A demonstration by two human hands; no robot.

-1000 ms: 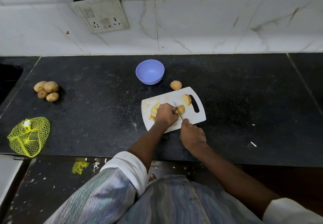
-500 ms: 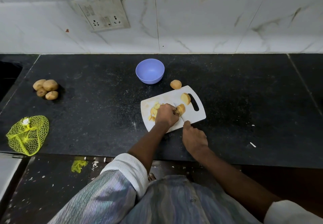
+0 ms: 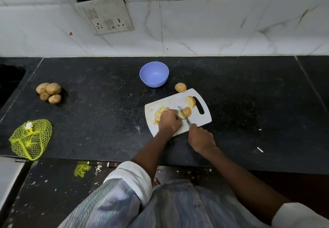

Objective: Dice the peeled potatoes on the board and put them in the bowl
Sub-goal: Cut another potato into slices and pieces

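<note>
On the board: potato piece (image 3: 185, 112) lay mid-board, partly sliced, under the knife (image 3: 183, 114).
Landmark: white cutting board (image 3: 199, 119), handle slot on its far-right end.
Left hand (image 3: 169, 121): curled over the near-left end of the piece, pinning it down; fingertips hidden, so exact hold could not be told.
Right hand (image 3: 201, 139): clenched round the knife handle just off the board's near edge, blade angled across the piece.
Cut slices (image 3: 158, 114): heaped on the board's left half, partly behind the left hand.
Second half (image 3: 190, 101): sat uncut beside the board's handle slot.
Whole potato (image 3: 180, 87): rested on the counter just beyond the board's far edge.
Bowl (image 3: 154, 74): purple, stood beyond the board's far-left corner, apparently without any potato inside.
Unpeeled potatoes (image 3: 49, 92): piled well to the board's left.
Yellow net bag (image 3: 30, 139): lay further left and nearer than the board.
Step in hand: judged to be slicing, early in the task; nothing yet moved to the bowl.
Next move: likely called for another downward stroke close to the holding fingers, with those fingers drawn back first; cross-cuts into dice and the transfer remained.
</note>
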